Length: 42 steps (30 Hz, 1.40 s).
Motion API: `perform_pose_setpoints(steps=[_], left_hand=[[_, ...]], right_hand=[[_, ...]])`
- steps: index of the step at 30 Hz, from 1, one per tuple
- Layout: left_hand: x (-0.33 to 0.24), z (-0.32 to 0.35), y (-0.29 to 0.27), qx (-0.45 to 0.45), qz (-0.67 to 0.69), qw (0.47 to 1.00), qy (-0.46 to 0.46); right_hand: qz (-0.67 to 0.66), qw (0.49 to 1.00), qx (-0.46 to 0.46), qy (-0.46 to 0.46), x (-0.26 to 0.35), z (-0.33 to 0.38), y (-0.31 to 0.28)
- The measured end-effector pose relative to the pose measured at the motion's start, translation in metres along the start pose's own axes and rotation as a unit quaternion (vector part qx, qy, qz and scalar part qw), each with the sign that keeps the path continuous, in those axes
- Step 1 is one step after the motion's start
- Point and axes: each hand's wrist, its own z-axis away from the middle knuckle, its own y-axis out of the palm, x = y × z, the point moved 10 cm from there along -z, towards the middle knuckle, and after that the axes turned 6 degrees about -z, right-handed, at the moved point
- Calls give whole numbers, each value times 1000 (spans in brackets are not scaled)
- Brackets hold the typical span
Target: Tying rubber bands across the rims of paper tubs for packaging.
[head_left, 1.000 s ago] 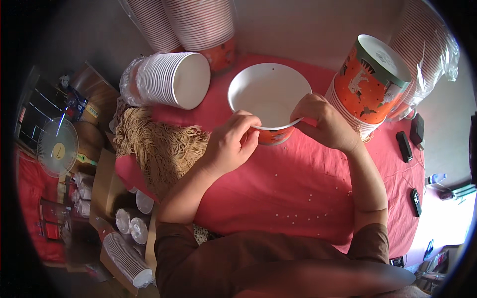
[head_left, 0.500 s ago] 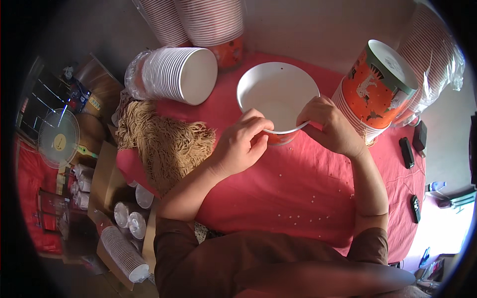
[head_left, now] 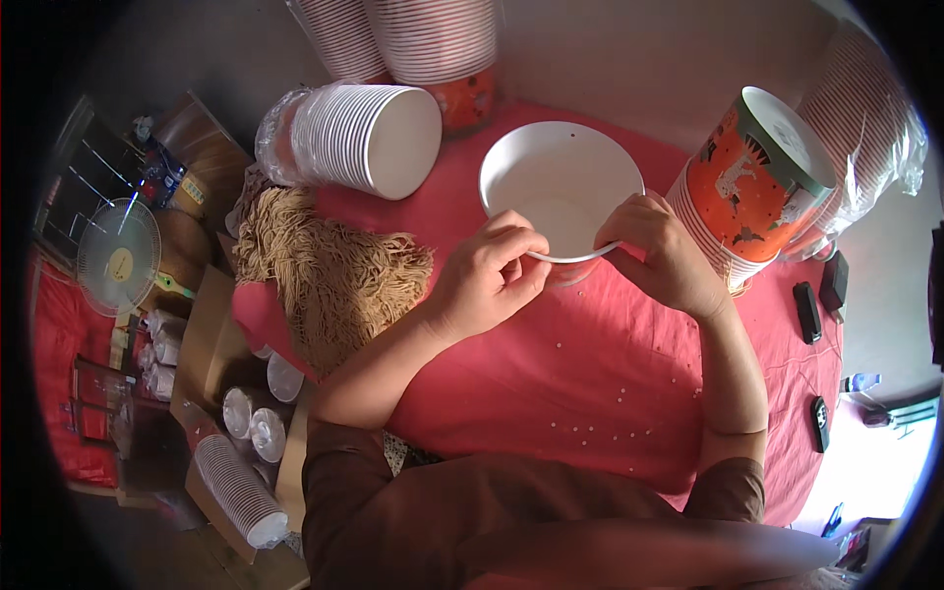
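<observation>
both hands pinch the near rim of the white paper bowl, left hand and right hand a little apart, over the red bench.

Most of the room is on the near half of the red table: bare cloth between the forearms, only tiny white beads scattered there. Toward the far edge it gets tight. The white bowl sits mid-table with the left hand and right hand on its near rim. A sideways stack of white bowls blocks the far left, the tan fringe pile crowds the left edge, and the orange printed cup stack sits just beside the right hand.
</observation>
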Motion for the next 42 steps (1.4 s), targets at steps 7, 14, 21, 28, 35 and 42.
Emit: perform_pose_setpoints(steps=[7, 14, 21, 28, 35, 42], left_hand=[[-3, -1, -1, -3, 33, 998, 52], [-18, 9, 10, 5, 32, 994, 101], [15, -1, -71, -69, -3, 996, -50], [99, 38, -109, 15, -380, 894, -238], [146, 55, -89, 125, -420, 834, -336], [186, 67, -82, 129, -454, 803, -365]], right_hand=[[0, 999, 5, 32, -7, 6, -2], [65, 997, 35, -33, 52, 0, 19], [98, 993, -49, -29, 43, 5, 16], [128, 991, -16, -22, 44, -1, 26], [129, 991, -18, -20, 43, -2, 25], [132, 991, -23, -28, 46, 0, 24]])
